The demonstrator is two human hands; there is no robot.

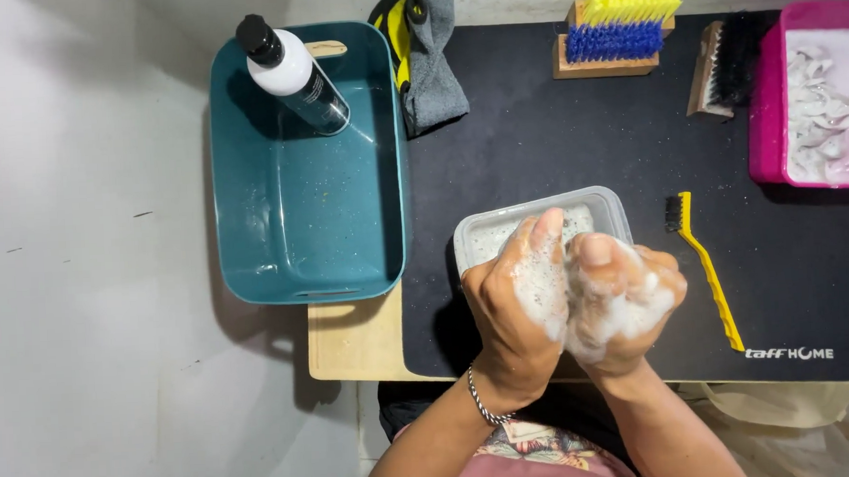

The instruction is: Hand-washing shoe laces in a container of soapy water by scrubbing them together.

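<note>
Two bare hands were pressed together over the small clear plastic tub, both thick with white foam. The left hand and the right hand had their palms closed against each other; whether anything lay between them could not be told. The tub stood on the black rubber mat, just behind the fingers, with cloudy soapy water inside. Judging from the foam, the lathering was well advanced, but no rinsing showed yet.

A slim yellow-handled brush lay just right of the hands, untouched. Left of the mat sat the teal plastic basin, with a black-capped bottle leaning in it. Farther back were a grey cloth, a yellow-and-blue bristle brush, a dark-bristle wooden brush and a pink tray of foam.
</note>
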